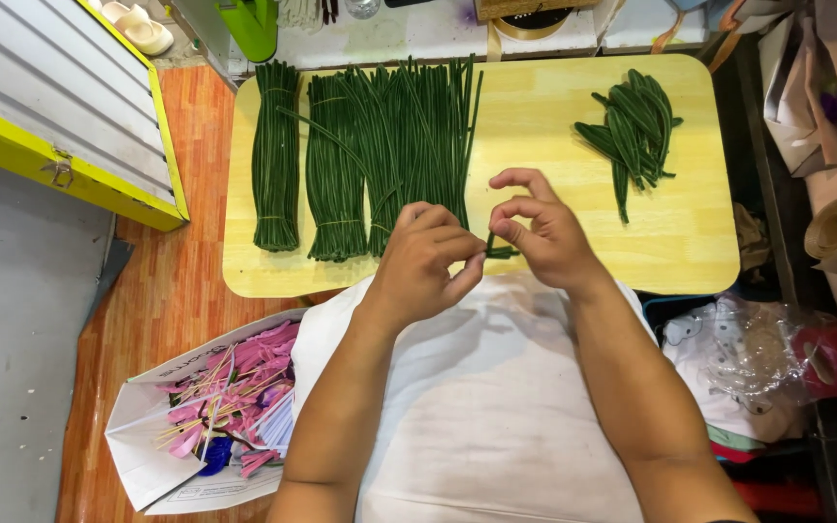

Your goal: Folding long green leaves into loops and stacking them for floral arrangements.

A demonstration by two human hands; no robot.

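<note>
We find both hands pinching one green stem [501, 252] at the board's [535, 116] six o'clock edge: left hand [426, 261] fisted closed, right hand [544, 232] fingertip-gripping. Bending appears underway; the next move likely needs steady opposed twisting.

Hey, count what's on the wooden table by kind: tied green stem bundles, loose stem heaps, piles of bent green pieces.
Tied green stem bundles: 2
Loose green stem heap: 1
Pile of bent green pieces: 1
Total: 4
</note>
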